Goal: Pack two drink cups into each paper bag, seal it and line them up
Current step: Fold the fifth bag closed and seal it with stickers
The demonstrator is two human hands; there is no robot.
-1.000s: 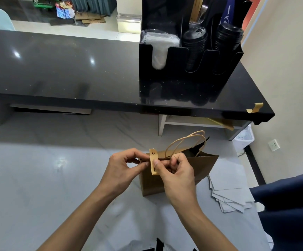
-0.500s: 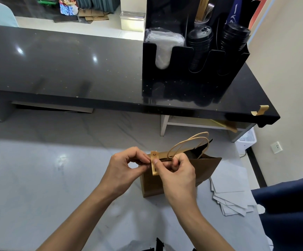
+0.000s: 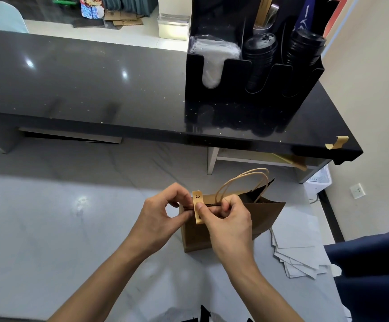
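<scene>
1. Counter (image 3: 37, 228): pale and glossy. It carries one brown bag (image 3: 265, 219), standing upright just in front of the person, below the dark shelf (image 3: 84, 84).
2. Task status, bags: only this one bag is in view. No row of finished bags is visible, so the line-up step appears not yet begun.
3. Task status, cups: the bag contents cannot be seen. Its mouth is pressed together at the left end, while a dark gap shows at the right end, under the handles (image 3: 247, 180). Packing is judged complete for this bag, since sealing is under way.
4. Task status, seal: a tan sticker (image 3: 197, 198) with a small face mark is folded over the top edge near the left corner. It is judged not yet fully pressed down.
5. Left hand (image 3: 161, 217): reaches in from the lower left, fingers curled. Thumb and forefinger pinch the bag's top edge just left of the sticker.
6. Right hand (image 3: 228, 221): reaches in from the lower right, fingers curled. The thumb presses the sticker's front flap against the bag; the fingers bear on the top edge behind it.
7. Remaining work: press the sticker flat, close the right end, place the bag in line.
</scene>
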